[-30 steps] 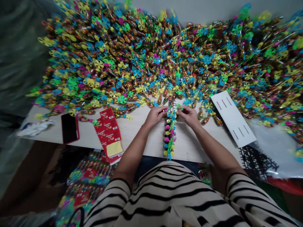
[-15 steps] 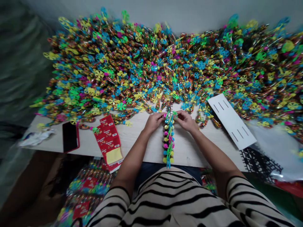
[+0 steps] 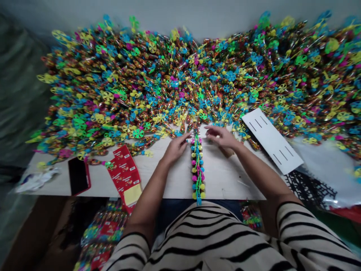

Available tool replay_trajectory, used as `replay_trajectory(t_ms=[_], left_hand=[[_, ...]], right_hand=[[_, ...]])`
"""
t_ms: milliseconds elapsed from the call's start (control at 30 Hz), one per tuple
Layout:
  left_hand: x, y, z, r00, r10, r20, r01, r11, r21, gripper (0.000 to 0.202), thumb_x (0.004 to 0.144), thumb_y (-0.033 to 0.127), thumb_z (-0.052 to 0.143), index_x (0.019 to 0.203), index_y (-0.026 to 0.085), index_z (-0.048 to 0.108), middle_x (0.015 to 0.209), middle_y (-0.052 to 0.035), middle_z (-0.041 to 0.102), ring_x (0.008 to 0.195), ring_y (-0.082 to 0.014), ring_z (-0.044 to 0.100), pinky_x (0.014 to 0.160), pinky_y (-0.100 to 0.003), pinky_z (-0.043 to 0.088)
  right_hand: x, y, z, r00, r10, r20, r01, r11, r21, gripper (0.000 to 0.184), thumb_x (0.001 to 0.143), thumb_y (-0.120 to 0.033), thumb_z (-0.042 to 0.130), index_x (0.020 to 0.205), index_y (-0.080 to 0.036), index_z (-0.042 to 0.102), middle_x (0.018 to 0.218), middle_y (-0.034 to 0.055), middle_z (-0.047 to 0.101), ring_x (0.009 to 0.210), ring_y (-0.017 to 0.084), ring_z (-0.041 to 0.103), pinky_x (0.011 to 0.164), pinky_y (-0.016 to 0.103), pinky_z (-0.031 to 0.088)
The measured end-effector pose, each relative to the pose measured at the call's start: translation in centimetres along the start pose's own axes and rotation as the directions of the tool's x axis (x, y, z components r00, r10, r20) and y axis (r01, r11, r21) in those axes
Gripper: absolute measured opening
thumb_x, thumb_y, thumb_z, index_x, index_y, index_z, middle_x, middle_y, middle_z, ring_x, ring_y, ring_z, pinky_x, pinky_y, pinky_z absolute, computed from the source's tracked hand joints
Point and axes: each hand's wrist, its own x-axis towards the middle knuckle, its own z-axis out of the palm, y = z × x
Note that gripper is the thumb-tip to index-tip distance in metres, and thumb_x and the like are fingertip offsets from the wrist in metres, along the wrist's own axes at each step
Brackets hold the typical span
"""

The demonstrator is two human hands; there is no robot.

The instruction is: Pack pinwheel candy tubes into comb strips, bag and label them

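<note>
A narrow row of candy-filled tubes with coloured caps and pinwheel tops [image 3: 198, 169] runs from the table's front edge toward the pile, set in a dark toothed strip [image 3: 195, 131]. To the left of the strip's far end is my left hand [image 3: 176, 148], its fingers stretched out and the tips close to the strip; whether they touch it I cannot tell. My right hand [image 3: 221, 137] is off to the right of the strip, fingers apart, holding nothing I can see. The tubes' lower parts are mostly hidden by their tops.
A large heap of pinwheel candy tubes [image 3: 158, 82] fills the table's back. On the left lie a phone [image 3: 78, 176], red printed cards [image 3: 124, 167] and crumpled white tissue [image 3: 39, 178]. A white slotted board [image 3: 272, 141], black toothed strips [image 3: 307, 188] and clear plastic [image 3: 324, 158] lie right.
Both hands have parted from the row's far end, the left going left and the right moving right and up with its fingers opening. The view has shifted slightly.
</note>
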Motion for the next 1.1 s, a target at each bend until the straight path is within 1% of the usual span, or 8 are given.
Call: replay_trajectory(t_ms=[133, 300, 400, 500, 667, 800, 933, 1100], left_hand=[[4.0, -0.1, -1.6, 0.989, -0.085, -0.120, 0.081, 0.996, -0.034, 0.039, 0.079, 0.018, 0.055, 0.115, 0.017, 0.068, 0.103, -0.0075, 0.073, 0.092, -0.0195, 0.067, 0.087, -0.032, 0.052], [9.5, 1.3, 0.8, 0.966, -0.208, -0.152, 0.172, 0.960, -0.221, 0.028, 0.077, 0.023, 0.062, 0.100, 0.012, 0.072, 0.090, -0.0072, 0.073, 0.082, -0.0177, 0.066, 0.079, -0.030, 0.052], [10.7, 2.1, 2.3, 0.955, -0.254, -0.155, 0.201, 0.934, -0.297, 0.028, 0.075, 0.031, 0.068, 0.094, 0.012, 0.073, 0.074, -0.0028, 0.070, 0.070, -0.0147, 0.062, 0.069, -0.026, 0.051], [10.7, 2.3, 2.7, 0.944, -0.293, -0.150, 0.203, 0.877, -0.435, 0.032, 0.075, 0.041, 0.067, 0.090, 0.013, 0.072, 0.056, 0.0024, 0.060, 0.053, -0.0107, 0.052, 0.053, -0.022, 0.043], [9.7, 1.7, 1.5, 0.920, -0.336, -0.201, 0.207, 0.853, -0.480, 0.031, 0.068, 0.041, 0.071, 0.084, 0.014, 0.069, 0.053, 0.0050, 0.054, 0.047, -0.0079, 0.044, 0.046, -0.021, 0.036], [8.3, 1.4, 0.2, 0.900, -0.352, -0.257, 0.193, 0.850, -0.490, 0.031, 0.063, 0.039, 0.073, 0.080, 0.015, 0.064, 0.064, 0.0018, 0.060, 0.058, -0.0097, 0.053, 0.054, -0.021, 0.042], [6.6, 1.0, -0.7, 0.901, -0.346, -0.260, 0.201, 0.867, -0.457, 0.031, 0.062, 0.040, 0.073, 0.081, 0.016, 0.063, 0.071, 0.0003, 0.063, 0.063, -0.0104, 0.055, 0.059, -0.022, 0.044], [4.3, 0.4, -1.1, 0.898, -0.381, -0.219, 0.244, 0.847, -0.472, 0.032, 0.063, 0.040, 0.075, 0.080, 0.015, 0.065, 0.064, 0.0018, 0.059, 0.055, -0.0088, 0.051, 0.052, -0.021, 0.042]], right_hand=[[4.0, 1.2, -3.9, 0.949, -0.054, -0.310, -0.130, 0.830, -0.542, 0.026, 0.088, -0.029, 0.055, 0.107, -0.017, 0.068, 0.102, 0.0120, 0.068, 0.100, 0.030, 0.054, 0.092, 0.046, 0.039], [7.7, 1.2, -3.0, 0.953, 0.049, -0.299, -0.269, 0.593, -0.759, 0.022, 0.083, -0.024, 0.061, 0.102, -0.015, 0.069, 0.094, 0.0154, 0.069, 0.110, 0.035, 0.046, 0.095, 0.053, 0.028], [7.0, 0.0, -1.0, 0.923, -0.068, -0.378, -0.244, 0.655, -0.715, 0.023, 0.089, -0.029, 0.057, 0.106, -0.018, 0.068, 0.100, 0.0143, 0.068, 0.114, 0.034, 0.044, 0.098, 0.053, 0.024], [5.6, -1.0, 0.3, 0.943, -0.171, -0.285, -0.054, 0.768, -0.638, 0.029, 0.089, -0.037, 0.063, 0.112, -0.020, 0.066, 0.108, 0.0124, 0.067, 0.115, 0.032, 0.046, 0.098, 0.048, 0.027], [6.6, 0.2, -2.3, 0.981, -0.149, -0.127, 0.080, 0.898, -0.433, 0.015, 0.086, -0.035, 0.069, 0.095, -0.023, 0.073, 0.098, 0.0058, 0.070, 0.098, 0.025, 0.059, 0.090, 0.037, 0.040], [9.1, 2.5, -6.3, 0.970, -0.027, -0.242, -0.127, 0.793, -0.596, 0.018, 0.089, -0.017, 0.059, 0.100, -0.020, 0.074, 0.101, 0.0083, 0.068, 0.096, 0.026, 0.058, 0.085, 0.036, 0.043], [10.4, 4.1, -8.4, 0.982, 0.081, -0.173, -0.187, 0.600, -0.778, 0.021, 0.086, -0.013, 0.057, 0.095, -0.019, 0.075, 0.111, 0.0129, 0.062, 0.106, 0.031, 0.050, 0.087, 0.040, 0.042], [9.7, 4.3, -8.8, 0.951, -0.122, -0.285, -0.079, 0.793, -0.604, 0.022, 0.087, -0.024, 0.056, 0.101, -0.019, 0.072, 0.115, 0.0097, 0.060, 0.107, 0.029, 0.050, 0.091, 0.042, 0.042]])
